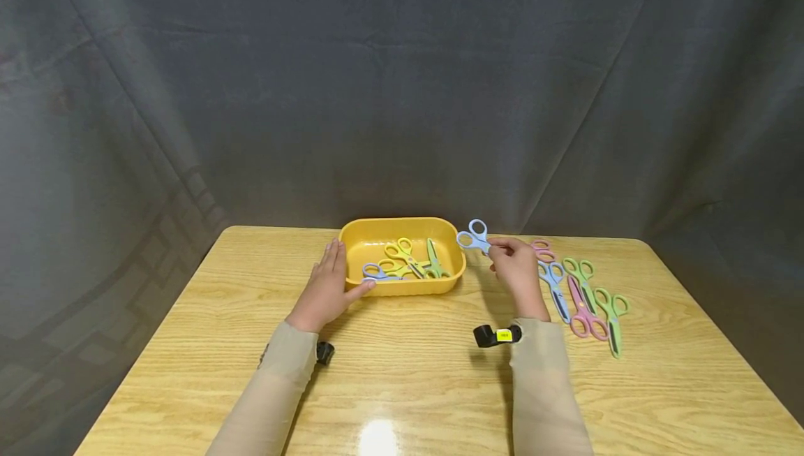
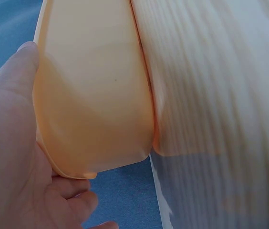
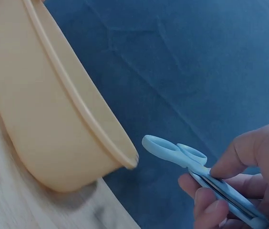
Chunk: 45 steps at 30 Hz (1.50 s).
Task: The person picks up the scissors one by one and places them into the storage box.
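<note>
A yellow plastic basin [image 1: 402, 288] stands near the table's far edge, with yellow, green and blue scissors lying in it. My left hand [image 1: 324, 288] rests on its left end, fingers straight along the rim and thumb at the front edge. In the left wrist view, the thumb and fingers lie against the basin's [image 2: 96, 86] rim. My right hand [image 1: 516, 267] pinches light blue scissors [image 1: 475, 236] by the blade end, just right of the basin. Their handle loops point toward the basin's rim in the right wrist view, where the scissors [image 3: 191, 160] look closed.
To the right of my right hand lie several scissors on the wooden table [image 1: 427, 372]: blue scissors [image 1: 555, 292], pink scissors [image 1: 585, 313] and green scissors [image 1: 612, 320] among them. A dark grey curtain [image 1: 402, 107] hangs behind the table's far edge.
</note>
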Available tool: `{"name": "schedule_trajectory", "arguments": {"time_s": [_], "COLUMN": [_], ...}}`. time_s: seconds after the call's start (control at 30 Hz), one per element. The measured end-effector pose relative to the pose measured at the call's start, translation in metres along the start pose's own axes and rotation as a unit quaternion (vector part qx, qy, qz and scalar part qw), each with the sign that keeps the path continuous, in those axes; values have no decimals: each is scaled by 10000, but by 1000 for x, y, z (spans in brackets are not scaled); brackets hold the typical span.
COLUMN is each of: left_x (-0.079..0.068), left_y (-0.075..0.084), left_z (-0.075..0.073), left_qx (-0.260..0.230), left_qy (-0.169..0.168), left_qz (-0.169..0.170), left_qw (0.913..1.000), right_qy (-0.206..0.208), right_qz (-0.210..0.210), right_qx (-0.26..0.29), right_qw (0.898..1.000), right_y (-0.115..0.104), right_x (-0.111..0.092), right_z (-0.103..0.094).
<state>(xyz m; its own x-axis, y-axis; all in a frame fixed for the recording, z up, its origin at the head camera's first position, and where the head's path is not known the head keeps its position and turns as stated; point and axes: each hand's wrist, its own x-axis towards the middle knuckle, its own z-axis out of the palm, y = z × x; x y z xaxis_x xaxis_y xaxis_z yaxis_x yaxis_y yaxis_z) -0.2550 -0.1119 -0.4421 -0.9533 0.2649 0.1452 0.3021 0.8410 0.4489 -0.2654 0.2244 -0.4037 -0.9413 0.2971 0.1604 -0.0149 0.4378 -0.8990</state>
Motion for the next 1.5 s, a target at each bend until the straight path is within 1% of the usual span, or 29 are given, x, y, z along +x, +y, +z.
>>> {"name": "schedule_trajectory", "arguments": {"time_s": [0.23, 0.33, 0.57, 0.63, 0.83, 0.97, 1.07, 1.17, 1.3, 1.4, 1.5], "left_x": [0, 1, 2, 2, 2, 2, 2, 3, 3, 2, 1], "left_y": [1, 0, 1, 1, 0, 1, 1, 1, 1, 1, 2], "left_z": [0, 0, 1, 0, 1, 1, 2, 2, 2, 1, 0], "left_qx": [-19, -26, -28, -24, 7, -5, -1, 6, 25, -1, -53], "left_qy": [19, 6, 18, 33, 47, 72, 87, 97, 77, 64, 74], "left_qz": [43, 60, 77, 89, 99, 92, 89, 84, 75, 65, 56], "left_qw": [10000, 10000, 10000, 10000, 9999, 9999, 9999, 9999, 9999, 10000, 9999], "right_qy": [-325, -398, -764, -838, -884, -891, -907, -853, -671, -542, -498], "right_qz": [103, 50, -179, -258, -476, -501, -557, -714, -1010, -1220, -1374], "right_qx": [106, 181, 783, 788, 533, 510, 393, 156, -173, -461, -687], "right_qw": [9994, 9990, 9938, 9930, 9935, 9935, 9935, 9937, 9925, 9900, 9869], "right_y": [-8, -10, -13, -14, -17, -17, -16, -16, -16, -15, -14], "right_x": [-3, -5, -7, -8, -13, -16, -19, -21, -23, -24, -26], "right_z": [9, 14, 26, 30, 42, 49, 54, 58, 64, 67, 70]}}
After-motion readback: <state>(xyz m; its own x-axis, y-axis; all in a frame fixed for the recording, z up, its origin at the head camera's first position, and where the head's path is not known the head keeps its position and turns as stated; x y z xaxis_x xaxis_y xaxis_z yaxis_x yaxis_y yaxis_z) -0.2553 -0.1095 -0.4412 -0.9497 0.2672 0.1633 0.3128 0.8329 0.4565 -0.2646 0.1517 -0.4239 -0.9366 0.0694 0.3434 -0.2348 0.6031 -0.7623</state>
